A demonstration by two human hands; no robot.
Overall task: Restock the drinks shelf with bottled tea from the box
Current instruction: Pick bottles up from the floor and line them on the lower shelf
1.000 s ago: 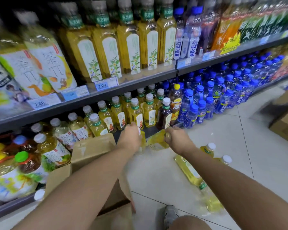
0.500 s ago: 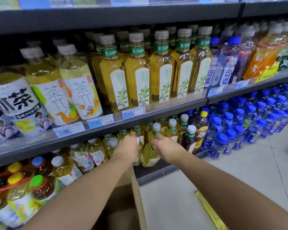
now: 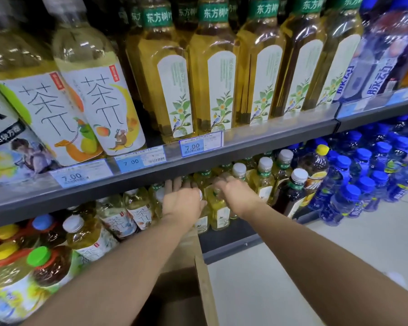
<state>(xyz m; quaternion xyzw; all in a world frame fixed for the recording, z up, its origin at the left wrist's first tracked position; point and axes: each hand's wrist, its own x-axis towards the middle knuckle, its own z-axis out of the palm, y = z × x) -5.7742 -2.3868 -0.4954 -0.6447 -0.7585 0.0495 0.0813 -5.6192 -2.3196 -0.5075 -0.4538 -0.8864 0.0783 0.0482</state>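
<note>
The right hand (image 3: 236,196) grasps a clear plastic bottle of yellow tea (image 3: 218,209) on the grey bottom shelf (image 3: 233,245), fingers curled. The left hand (image 3: 181,203) just beside it has straight, released fingers.

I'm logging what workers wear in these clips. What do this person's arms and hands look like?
The left forearm and right forearm are bare, no sleeves in view. The left hand and right hand wear no gloves; no watch or bracelet shows at either wrist.
</note>
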